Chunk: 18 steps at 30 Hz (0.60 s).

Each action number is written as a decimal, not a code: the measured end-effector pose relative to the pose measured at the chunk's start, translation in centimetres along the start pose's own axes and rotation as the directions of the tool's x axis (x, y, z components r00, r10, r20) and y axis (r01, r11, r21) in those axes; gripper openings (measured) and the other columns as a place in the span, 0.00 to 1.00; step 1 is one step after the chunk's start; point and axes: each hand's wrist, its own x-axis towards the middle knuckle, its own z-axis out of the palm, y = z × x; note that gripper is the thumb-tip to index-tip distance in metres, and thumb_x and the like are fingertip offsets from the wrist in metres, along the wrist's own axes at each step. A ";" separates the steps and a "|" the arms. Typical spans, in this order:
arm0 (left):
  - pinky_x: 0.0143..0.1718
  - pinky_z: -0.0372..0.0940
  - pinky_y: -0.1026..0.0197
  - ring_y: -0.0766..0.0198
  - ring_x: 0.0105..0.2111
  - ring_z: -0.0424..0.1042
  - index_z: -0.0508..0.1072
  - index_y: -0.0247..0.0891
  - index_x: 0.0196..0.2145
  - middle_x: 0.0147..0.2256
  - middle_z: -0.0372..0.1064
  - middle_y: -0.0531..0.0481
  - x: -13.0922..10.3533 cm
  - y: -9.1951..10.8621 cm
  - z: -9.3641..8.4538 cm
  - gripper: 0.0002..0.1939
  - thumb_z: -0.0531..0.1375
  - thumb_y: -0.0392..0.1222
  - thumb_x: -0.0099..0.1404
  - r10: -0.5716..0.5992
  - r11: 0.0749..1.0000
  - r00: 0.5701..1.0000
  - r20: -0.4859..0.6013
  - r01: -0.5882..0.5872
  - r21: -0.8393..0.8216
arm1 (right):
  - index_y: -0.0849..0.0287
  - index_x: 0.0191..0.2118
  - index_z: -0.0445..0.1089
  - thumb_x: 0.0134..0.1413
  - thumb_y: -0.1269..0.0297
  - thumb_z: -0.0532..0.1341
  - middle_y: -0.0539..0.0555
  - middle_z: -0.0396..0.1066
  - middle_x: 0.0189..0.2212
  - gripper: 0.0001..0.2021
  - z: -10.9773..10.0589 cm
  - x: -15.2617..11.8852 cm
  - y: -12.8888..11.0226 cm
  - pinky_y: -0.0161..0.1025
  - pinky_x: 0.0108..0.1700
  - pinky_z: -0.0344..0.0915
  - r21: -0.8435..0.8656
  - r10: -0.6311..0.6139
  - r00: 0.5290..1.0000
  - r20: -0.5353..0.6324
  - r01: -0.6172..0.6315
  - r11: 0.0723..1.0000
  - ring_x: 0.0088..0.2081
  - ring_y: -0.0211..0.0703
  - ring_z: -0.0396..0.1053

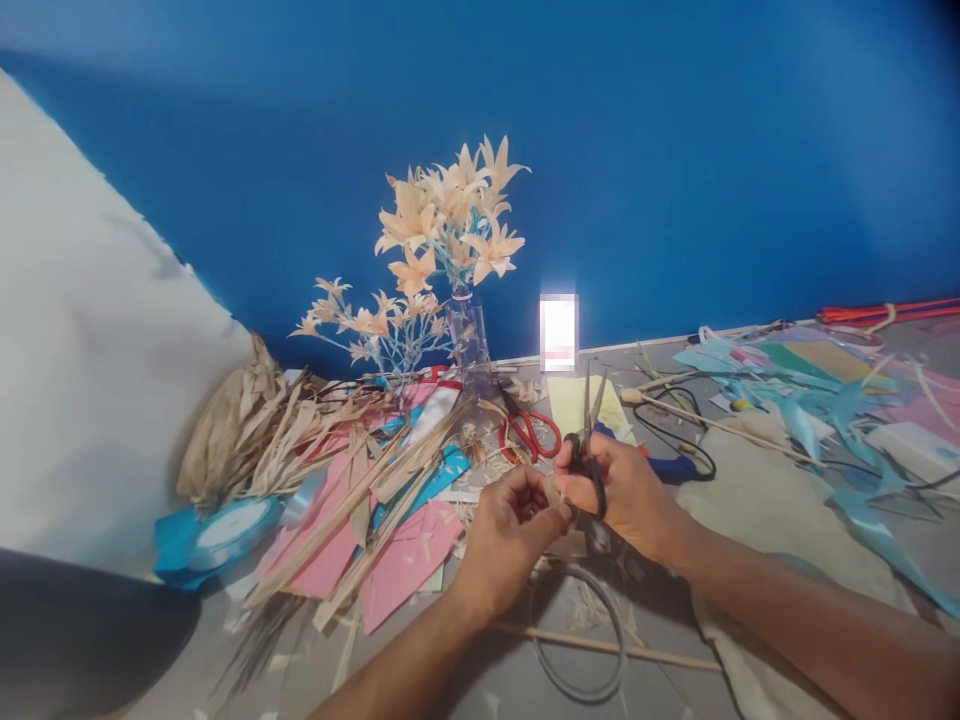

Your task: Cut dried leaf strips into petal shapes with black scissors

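Note:
My right hand [622, 490] holds black-handled scissors [592, 420], their blades parted and pointing up and away. Its thumb and a finger meet the fingertips of my left hand [517, 520]. The left fingers are pinched together around something small and pale, too hidden to name. Just below both hands lies a ring of coiled wire [621, 640], with a thin stick [660, 657] crossing it. Behind the hands rest red-handled scissors [534, 437] and a sheet of yellow paper [564, 400].
Pale artificial flowers [450, 220] stand in a clear bottle [470, 345] by the blue wall. To the left are dried husks [225, 440], pink paper [412, 550] and a ribbon roll [236, 530]. Blue ribbon [847, 420] and a cream cloth [765, 490] lie rightward. A bright blurred rectangle [559, 332] stands behind.

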 end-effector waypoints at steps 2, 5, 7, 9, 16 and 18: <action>0.28 0.61 0.64 0.67 0.23 0.67 0.69 0.36 0.25 0.22 0.68 0.53 -0.1 0.0 0.2 0.07 0.64 0.39 0.55 -0.021 0.999 1.000 -0.024 0.020 -0.031 | 0.59 0.33 0.66 0.43 0.62 0.65 0.47 0.66 0.25 0.11 0.0 0.0 0.1 0.32 0.26 0.61 0.002 -0.007 1.000 -0.027 0.007 1.000 0.25 0.36 0.62; 0.28 0.63 0.63 0.67 0.22 0.67 0.70 0.36 0.26 0.22 0.69 0.51 -0.1 0.0 0.2 0.09 0.63 0.43 0.58 -0.076 0.991 0.996 -0.051 0.069 -0.113 | 0.58 0.34 0.65 0.43 0.61 0.67 0.47 0.66 0.26 0.13 0.0 0.0 0.1 0.32 0.26 0.61 -0.006 0.001 0.999 -0.054 -0.001 1.000 0.25 0.36 0.62; 0.28 0.63 0.64 0.67 0.22 0.68 0.70 0.35 0.26 0.22 0.69 0.51 0.1 0.0 0.1 0.11 0.65 0.45 0.57 -0.097 0.982 0.993 -0.075 0.083 -0.173 | 0.58 0.34 0.66 0.43 0.58 0.68 0.47 0.65 0.25 0.15 -0.2 0.1 0.1 0.32 0.27 0.60 -0.019 0.006 0.999 -0.047 -0.007 1.000 0.25 0.36 0.62; 0.28 0.63 0.65 0.68 0.22 0.67 0.70 0.35 0.25 0.23 0.68 0.52 0.3 0.2 -0.2 0.11 0.66 0.45 0.56 -0.097 0.969 0.988 -0.122 0.066 -0.237 | 0.59 0.33 0.67 0.45 0.53 0.68 0.47 0.64 0.24 0.16 -0.3 0.1 0.1 0.32 0.27 0.58 -0.037 -0.001 1.000 0.030 0.002 0.999 0.26 0.37 0.61; 0.28 0.63 0.65 0.67 0.25 0.69 0.68 0.36 0.25 0.24 0.68 0.52 0.8 0.7 -1.5 0.13 0.67 0.45 0.56 -0.051 0.942 0.959 -0.277 -0.046 -0.333 | 0.61 0.24 0.68 0.49 0.36 0.60 0.52 0.66 0.20 0.28 0.1 0.1 0.7 0.32 0.22 0.51 -0.197 0.060 0.915 0.399 0.022 0.980 0.22 0.36 0.58; 0.28 0.64 0.64 0.66 0.25 0.69 0.67 0.36 0.24 0.24 0.69 0.51 0.9 0.6 -1.7 0.14 0.66 0.46 0.56 -0.036 0.941 0.963 -0.266 -0.057 -0.333 | 0.61 0.22 0.69 0.49 0.34 0.59 0.52 0.66 0.19 0.29 0.4 -0.1 0.8 0.32 0.22 0.51 -0.227 0.063 0.901 0.429 0.040 0.973 0.22 0.37 0.59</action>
